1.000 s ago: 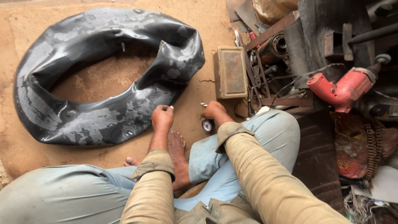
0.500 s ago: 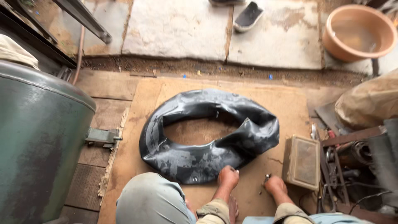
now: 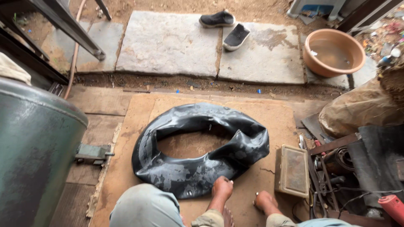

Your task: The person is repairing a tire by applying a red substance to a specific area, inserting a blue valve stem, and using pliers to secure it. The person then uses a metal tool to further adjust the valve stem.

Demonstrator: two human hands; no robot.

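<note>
Here we find the left hand point(image 3: 222, 188) closed, pinching the near rim of the limp black rubber inner tube point(image 3: 198, 147) (flat on the brown board point(image 3: 130, 122)); right hand point(image 3: 265, 199) rests loosely curled, gripping nothing, bracing.

Just one thing here passes for packaging: a big brown sack point(image 3: 357, 110), bulging and crumpled, slumped to the right of the black inner tube point(image 3: 198, 151); no labels, signs or screens anywhere around that tube

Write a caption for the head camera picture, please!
Left hand touches a black inner tube; right hand rests on the board.
</note>
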